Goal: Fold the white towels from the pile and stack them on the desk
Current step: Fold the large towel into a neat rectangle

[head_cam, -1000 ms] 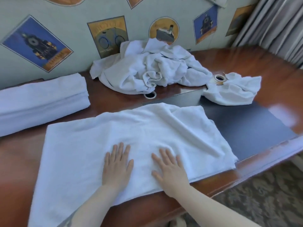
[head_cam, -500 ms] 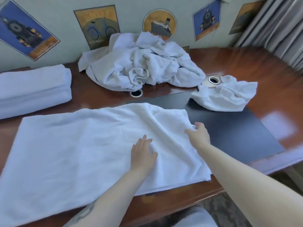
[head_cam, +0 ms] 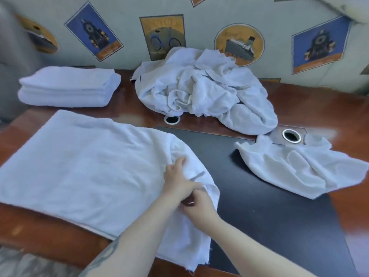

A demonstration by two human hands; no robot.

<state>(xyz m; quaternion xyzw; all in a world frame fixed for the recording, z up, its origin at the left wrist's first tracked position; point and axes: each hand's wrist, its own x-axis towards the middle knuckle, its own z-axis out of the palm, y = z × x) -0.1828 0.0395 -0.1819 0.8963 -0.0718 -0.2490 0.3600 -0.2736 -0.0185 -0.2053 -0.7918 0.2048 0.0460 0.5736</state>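
A large white towel (head_cam: 83,168) lies spread across the wooden desk (head_cam: 323,108) in front of me. Both hands meet at its right edge. My left hand (head_cam: 176,181) pinches a raised fold of that edge. Just below it, my right hand (head_cam: 197,205) grips the same edge, which is bunched up and lifted. A crumpled pile of white towels (head_cam: 201,90) sits at the back against the wall. A stack of folded towels (head_cam: 67,86) rests at the back left.
A small crumpled white towel (head_cam: 299,166) lies at the right, partly on a black desk mat (head_cam: 259,206). Two round cable holes (head_cam: 171,119) (head_cam: 291,135) are set into the desk. Patterned wallpaper stands behind; carpet shows at the lower left.
Both hands have left the flat towel surface and come together at its right edge, which is now gathered and lifted. The view has shifted to the right.
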